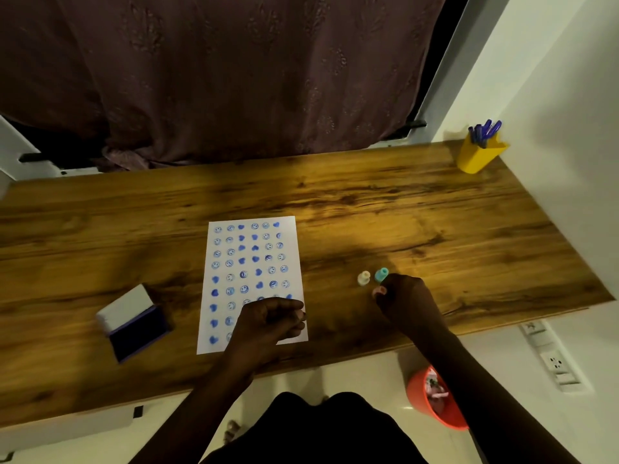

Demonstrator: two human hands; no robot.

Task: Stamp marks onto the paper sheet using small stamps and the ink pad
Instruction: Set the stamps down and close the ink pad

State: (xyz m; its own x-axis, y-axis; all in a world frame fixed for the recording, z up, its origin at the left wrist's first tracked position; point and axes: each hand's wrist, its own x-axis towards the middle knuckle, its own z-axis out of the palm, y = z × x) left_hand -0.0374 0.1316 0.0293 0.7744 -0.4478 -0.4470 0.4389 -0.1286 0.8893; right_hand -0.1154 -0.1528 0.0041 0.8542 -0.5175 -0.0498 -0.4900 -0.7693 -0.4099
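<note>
A white paper sheet lies on the wooden desk, covered with rows of blue smiley and heart marks. My left hand rests curled over the sheet's lower right part, holding nothing that I can see. To the left stands the open ink pad, dark blue with its white lid raised. Right of the sheet stand a cream stamp and a teal stamp. My right hand is just below them, fingers pinched on a small pink stamp.
A yellow cup with blue pens stands at the desk's far right corner by the wall. An orange bucket sits on the floor under the desk's near right edge. A dark curtain hangs behind the desk.
</note>
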